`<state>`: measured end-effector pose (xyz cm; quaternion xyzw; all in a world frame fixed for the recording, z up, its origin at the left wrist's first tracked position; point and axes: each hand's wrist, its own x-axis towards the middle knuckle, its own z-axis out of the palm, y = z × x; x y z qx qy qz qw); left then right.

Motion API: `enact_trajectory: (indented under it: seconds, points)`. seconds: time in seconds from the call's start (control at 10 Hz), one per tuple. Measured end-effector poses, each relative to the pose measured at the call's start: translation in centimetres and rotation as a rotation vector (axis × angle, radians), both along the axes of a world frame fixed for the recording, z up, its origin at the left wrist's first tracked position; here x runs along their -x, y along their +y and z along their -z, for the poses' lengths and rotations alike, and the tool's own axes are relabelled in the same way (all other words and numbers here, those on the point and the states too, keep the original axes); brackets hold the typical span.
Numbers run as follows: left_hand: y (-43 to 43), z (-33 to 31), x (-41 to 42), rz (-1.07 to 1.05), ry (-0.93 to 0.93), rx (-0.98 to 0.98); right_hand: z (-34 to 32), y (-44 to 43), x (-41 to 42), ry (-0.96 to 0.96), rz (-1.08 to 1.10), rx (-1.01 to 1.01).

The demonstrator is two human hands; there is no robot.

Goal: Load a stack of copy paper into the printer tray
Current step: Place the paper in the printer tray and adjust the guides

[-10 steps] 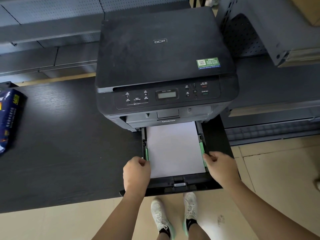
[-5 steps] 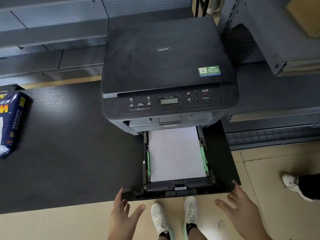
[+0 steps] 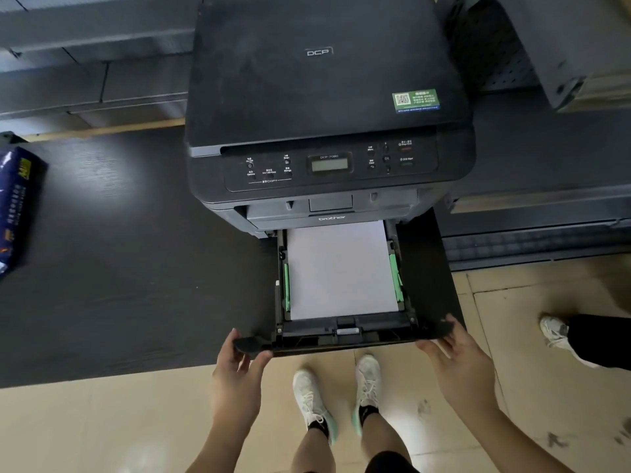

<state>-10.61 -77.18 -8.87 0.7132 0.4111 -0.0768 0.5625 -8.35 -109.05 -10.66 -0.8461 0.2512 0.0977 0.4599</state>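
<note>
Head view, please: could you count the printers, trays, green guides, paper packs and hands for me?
printer: 1
paper tray: 1
green guides: 2
paper pack: 1
hands: 2, left hand and right hand
Total: 7

Dark wood-grain tabletop (image 3: 136,268), spread from 9 o'clock to the middle, front edge running across toward 7 o'clock. Bears a black printer (image 3: 324,97) at 12 o'clock, near the right-hand end. Also bears a blue paper-ream pack (image 3: 17,206) at 9 o'clock, cut by the picture's edge, well apart from the printer. Jutting past the front edge at 6 o'clock: the printer's paper tray (image 3: 307,340). Lower still, beige tiled floor (image 3: 102,431), with two white shoes (image 3: 310,397) planted at 6 o'clock and a third white shoe (image 3: 553,331) at 3 o'clock.
</note>
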Motion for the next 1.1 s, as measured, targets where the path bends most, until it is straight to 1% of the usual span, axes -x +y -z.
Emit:
enact_trajectory:
  seconds: [0.1, 0.2, 0.3, 0.4, 0.5, 0.6, 0.7, 0.8, 0.9, 1.0, 1.1]
  points:
    - [0.2, 0.6, -1.5, 0.016, 0.009, -0.036, 0.1, 0.3, -1.7, -0.046, 0.002, -0.040]
    - [0.5, 1.2, -3.7, 0.056, 0.010, -0.149, -0.1, 0.7, -4.1, -0.096, -0.025, -0.029]
    - [0.8, 1.7, -6.5, 0.063, -0.018, -0.199, 0.0, 1.1, -7.0, -0.134, -0.025, 0.002]
    - [1.1, 2.0, -9.3, 0.070, -0.054, -0.220, 0.4, 1.8, -9.9, -0.163, -0.005, -0.017]
    - [1.5, 2.7, -12.2, 0.053, -0.088, -0.183, 0.9, 2.3, -13.0, -0.159, 0.030, -0.015]
    - [1.7, 3.4, -15.0, 0.091, -0.125, -0.188, 1.2, 2.8, -16.2, -0.180, 0.042, 0.055]
    - [1.2, 3.5, -17.5, 0.090, -0.186, -0.247, 1.5, 3.3, -18.3, -0.177, 0.067, 0.058]
    - [0.7, 3.6, -19.5, 0.015, -0.196, -0.210, 1.6, 3.9, -19.6, -0.189, 0.114, 0.062]
    - [0.7, 4.3, -19.5, -0.001, -0.196, -0.191, 2.1, 4.1, -19.7, -0.220, 0.133, 0.064]
    - [0.8, 3.9, -19.5, 0.031, -0.219, -0.194, 2.2, 3.9, -19.8, -0.210, 0.083, 0.066]
    - [0.5, 3.2, -17.7, 0.065, -0.155, -0.150, 2.2, 3.1, -17.5, -0.099, 0.011, 0.052]
